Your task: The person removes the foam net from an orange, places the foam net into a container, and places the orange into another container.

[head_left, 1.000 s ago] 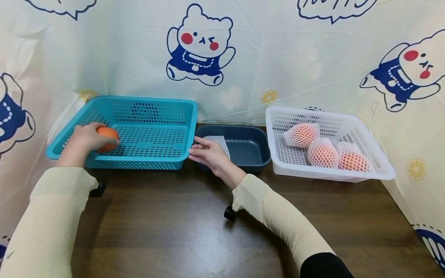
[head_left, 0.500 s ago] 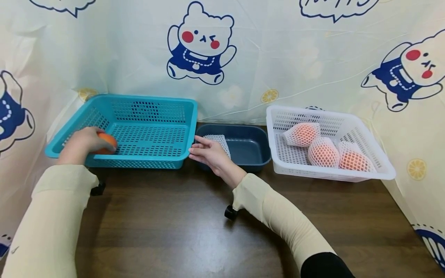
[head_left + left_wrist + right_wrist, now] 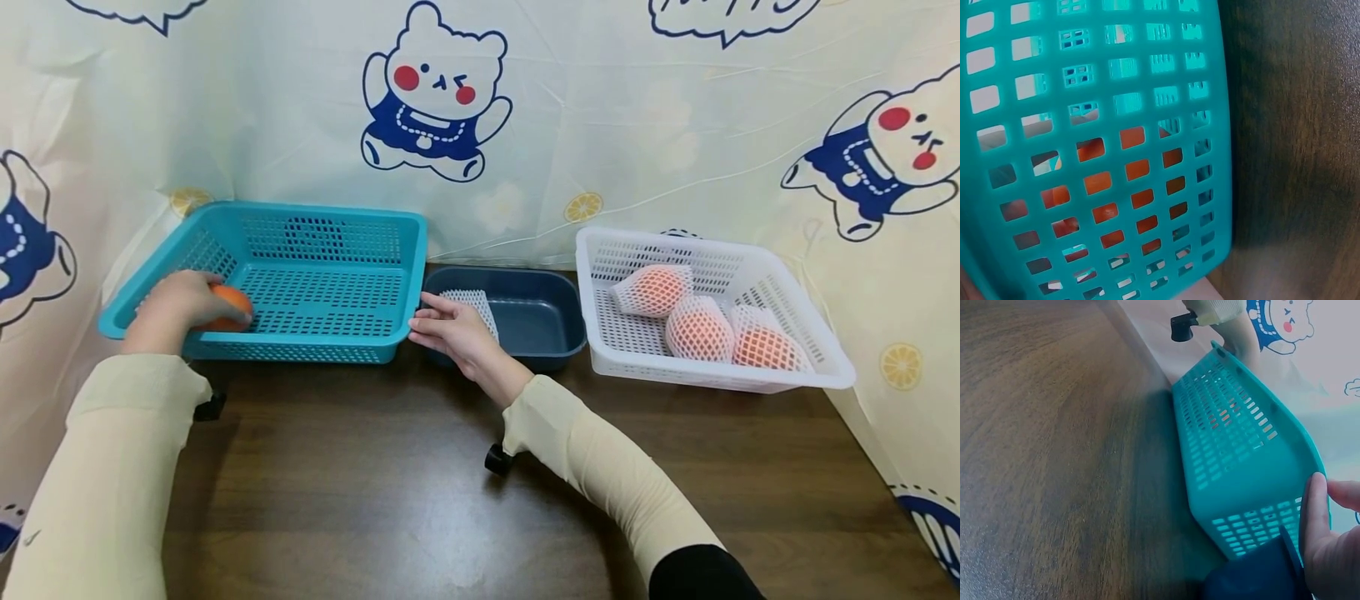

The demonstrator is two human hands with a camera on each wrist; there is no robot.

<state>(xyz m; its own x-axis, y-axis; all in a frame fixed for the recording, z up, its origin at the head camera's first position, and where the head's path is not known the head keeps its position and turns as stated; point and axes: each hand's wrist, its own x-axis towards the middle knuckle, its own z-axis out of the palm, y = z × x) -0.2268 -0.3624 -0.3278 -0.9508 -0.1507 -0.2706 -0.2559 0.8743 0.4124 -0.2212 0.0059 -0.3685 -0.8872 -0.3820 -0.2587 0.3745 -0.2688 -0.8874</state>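
Observation:
An orange (image 3: 232,309) lies low in the front left corner of the teal basket (image 3: 408,275). My left hand (image 3: 174,304) reaches over the front wall and grips the fruit from above, fingers curved round it. Through the basket's holes in the left wrist view the orange (image 3: 1105,212) shows in patches. My right hand (image 3: 468,340) has its fingers fairly straight, with the tips touching the basket's right rim. In the right wrist view, fingertips of the right hand (image 3: 1332,544) meet the rim at the near corner of the basket (image 3: 1254,450).
A dark blue tub (image 3: 540,321) stands right of the teal basket, a white foam net (image 3: 474,307) inside it. Farther right, a white basket (image 3: 611,362) holds several net-wrapped fruits (image 3: 697,329). Behind hangs a printed curtain (image 3: 300,125); the wooden table (image 3: 360,467) lies in front.
My left hand lowered the orange a little, deeper into the teal basket's corner, then stayed there over the last half second. The right hand has kept its place at the rim.

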